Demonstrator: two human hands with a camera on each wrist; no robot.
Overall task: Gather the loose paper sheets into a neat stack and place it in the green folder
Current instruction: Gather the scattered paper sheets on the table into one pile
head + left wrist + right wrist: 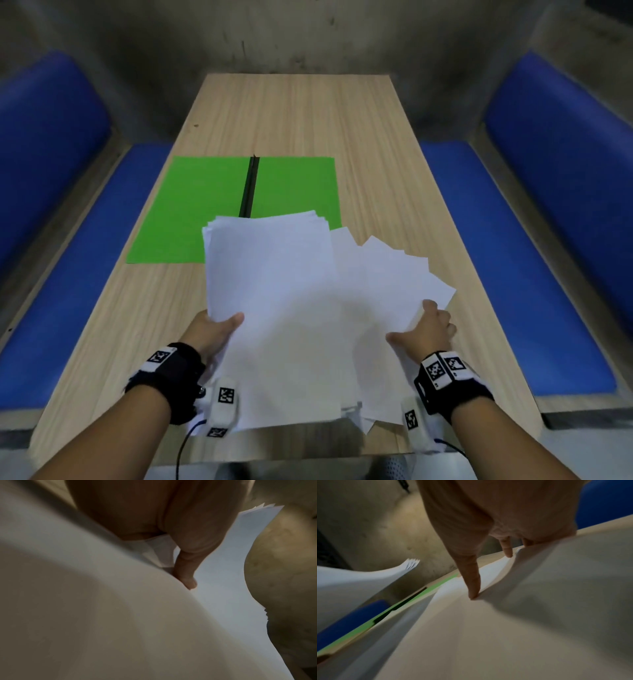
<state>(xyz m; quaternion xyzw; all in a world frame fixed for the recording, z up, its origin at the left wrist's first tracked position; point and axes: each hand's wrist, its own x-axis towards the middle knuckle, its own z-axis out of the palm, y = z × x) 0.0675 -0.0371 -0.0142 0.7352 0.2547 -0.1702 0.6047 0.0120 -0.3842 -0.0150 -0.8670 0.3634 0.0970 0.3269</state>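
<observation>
The sheets point(291, 308), white and still unsquared, are lifted over the near half of the table point(376, 154): a thicker bundle on the left, several corners fanned out to the right. The left hand point(214, 330) grips the bundle's left edge, thumb on top; the right hand point(428, 329) pinches the fanned sheets at their right edge, thumb over the paper and fingers curled beneath. The folder point(191, 205), green, lies open and flat just beyond, its dark spine point(249, 186) partly covered by the far paper edge. To square the stack well, the right hand should probably push the fanned corners leftward against the steady left grip, then tap the long edge on the table before lowering it onto one folder leaf. Blue seats point(565, 171) flank the table.
</observation>
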